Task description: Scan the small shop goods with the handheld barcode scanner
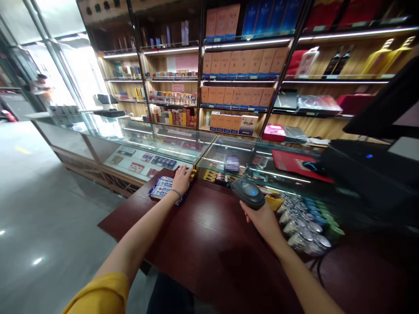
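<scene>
1. Head view: right hand (263, 218) closed round a dark scanner (248, 192), blue light showing, held over the dark red-brown bench (204, 235).
2. Left hand (182, 179) palm down, over blue-and-white packets (161, 187) at the bench's far left; yellow packaging (194, 175) just beside its fingers. Cannot tell whether it grips anything.
3. Silver-lidded jars (303, 236) clustered right of the scanner.
4. Glass display case (183, 140) beyond.

Shop. Lit wall shelves (247, 45) carry rows of matching boxes (244, 63) and some bottles (376, 59). Glass case (193, 150) runs along below, small goods (163, 162) laid out under the glass. Dark desk (206, 222) in front: handheld scanner (248, 193) above it, packets (161, 188) on top, lidded jars (301, 235) ranked at the right.
</scene>
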### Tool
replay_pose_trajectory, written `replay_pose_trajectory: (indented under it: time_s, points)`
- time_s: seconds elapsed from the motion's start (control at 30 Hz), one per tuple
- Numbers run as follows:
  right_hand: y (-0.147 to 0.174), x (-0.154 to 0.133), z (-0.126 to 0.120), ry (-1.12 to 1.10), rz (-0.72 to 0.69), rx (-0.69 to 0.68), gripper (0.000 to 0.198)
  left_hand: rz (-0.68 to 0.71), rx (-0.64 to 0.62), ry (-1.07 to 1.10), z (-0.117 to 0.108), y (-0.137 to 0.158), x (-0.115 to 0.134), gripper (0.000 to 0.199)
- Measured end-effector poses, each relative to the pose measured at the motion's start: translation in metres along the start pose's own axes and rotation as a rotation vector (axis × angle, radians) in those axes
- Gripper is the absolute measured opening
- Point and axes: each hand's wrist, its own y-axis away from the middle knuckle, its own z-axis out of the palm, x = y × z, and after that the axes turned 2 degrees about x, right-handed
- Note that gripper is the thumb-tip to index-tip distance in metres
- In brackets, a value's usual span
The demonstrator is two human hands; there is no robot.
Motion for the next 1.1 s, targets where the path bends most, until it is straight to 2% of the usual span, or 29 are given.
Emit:
replay_pose_trajectory:
  time_s: [0.13,0.33,0.47,0.53,0.6,0.73,0.8,0.93,1.0,1.1]
  points:
    - [0.002,0.009,0.009,0.023,-0.005,-0.054,0.029,-0.001,-0.074,-0.011,0.000,0.002,-0.001,0.052]
    - [0.001,0.008,0.009,0.013,0.007,-0.061,0.035,0.012,-0.096,-0.030,-0.014,-0.003,0.004,0.042]
    - [0.000,0.004,0.003,-0.027,0.001,-0.015,0.033,0.033,-0.024,0.114,-0.026,-0.005,0.015,0.035]
    - [-0.001,0.004,0.001,-0.032,-0.004,-0.004,0.030,-0.036,0.066,0.261,-0.028,-0.001,0.030,0.035]
    - [-0.002,0.004,-0.001,-0.026,-0.004,0.002,0.029,-0.178,0.152,0.432,-0.025,0.006,0.051,0.034]
    - [-0.003,0.006,-0.003,-0.033,-0.003,0.012,0.030,-0.444,0.282,0.858,-0.004,0.024,0.101,0.026]
    - [-0.002,0.007,-0.003,-0.043,-0.003,0.008,0.031,-0.575,0.281,1.176,0.009,0.031,0.122,0.018]
    - [0.000,0.011,-0.002,-0.015,0.012,-0.005,0.040,-0.846,0.143,1.776,0.025,0.043,0.141,0.025]
    - [0.000,0.015,0.000,0.033,0.030,-0.039,0.044,-0.902,0.108,1.925,0.027,0.047,0.141,0.030]
    - [0.001,0.022,0.006,0.137,0.069,-0.098,0.043,-0.937,0.115,2.026,0.025,0.048,0.136,0.031]
